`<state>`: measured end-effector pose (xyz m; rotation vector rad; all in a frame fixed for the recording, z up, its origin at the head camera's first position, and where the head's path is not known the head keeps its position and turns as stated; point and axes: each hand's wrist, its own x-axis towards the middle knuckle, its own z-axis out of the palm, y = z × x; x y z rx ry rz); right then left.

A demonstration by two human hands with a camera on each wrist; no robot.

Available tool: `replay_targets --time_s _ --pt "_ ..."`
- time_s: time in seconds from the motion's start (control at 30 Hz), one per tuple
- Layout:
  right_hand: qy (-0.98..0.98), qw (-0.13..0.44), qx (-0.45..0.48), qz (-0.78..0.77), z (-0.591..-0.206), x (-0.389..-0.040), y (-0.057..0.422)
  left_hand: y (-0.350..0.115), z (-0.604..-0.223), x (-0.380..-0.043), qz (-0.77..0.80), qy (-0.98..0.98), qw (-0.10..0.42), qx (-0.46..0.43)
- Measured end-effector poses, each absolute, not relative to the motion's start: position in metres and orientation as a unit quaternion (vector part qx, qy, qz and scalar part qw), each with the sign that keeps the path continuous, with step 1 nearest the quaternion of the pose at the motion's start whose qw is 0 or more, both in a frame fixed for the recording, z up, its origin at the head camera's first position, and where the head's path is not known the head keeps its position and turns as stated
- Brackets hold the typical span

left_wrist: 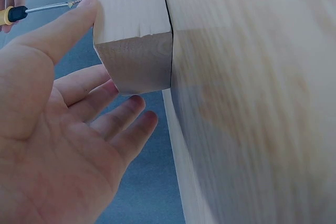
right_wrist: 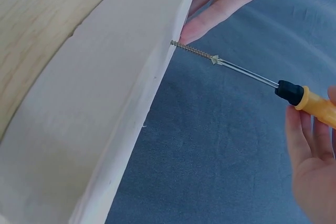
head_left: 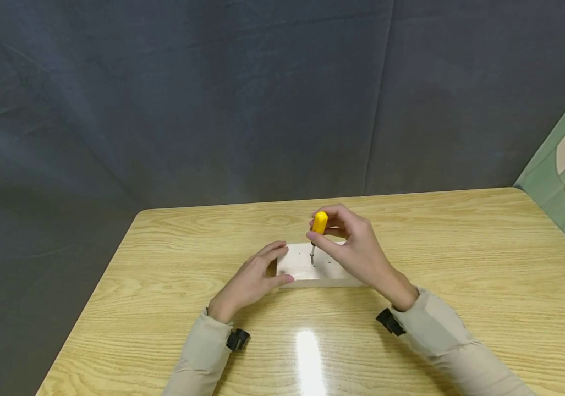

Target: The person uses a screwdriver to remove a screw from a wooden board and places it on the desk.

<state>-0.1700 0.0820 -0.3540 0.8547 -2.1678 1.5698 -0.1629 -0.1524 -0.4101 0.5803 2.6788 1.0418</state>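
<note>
Your right hand (head_left: 358,247) grips a yellow-handled screwdriver (head_left: 319,223) with a black collar and slim metal shaft, above a pale rectangular wooden block (head_left: 293,269). The screwdriver's tip meets the head of a threaded metal screw (right_wrist: 195,51) standing out of the block's top face. Your left hand (head_left: 252,280) holds the block's left end, thumb at its near edge, fingers at its far edge. Beneath the block lies a yellowish wood-grain table (head_left: 163,308).

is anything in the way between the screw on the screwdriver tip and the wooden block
Nothing visible stands between them: the screw appears to meet the upper face of the wooden block directly. The right hand holds the screwdriver, and the left hand grips one end of the wooden block, clear of the screw.
</note>
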Motion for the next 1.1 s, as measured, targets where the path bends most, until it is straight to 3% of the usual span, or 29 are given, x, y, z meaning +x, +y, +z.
replay_targets --time_s 1.1 --pt "-0.752 0.145 0.301 0.568 -0.3522 -0.1694 0.0802 -0.1523 -0.4097 -0.1629 0.354 0.908 0.097 0.201"
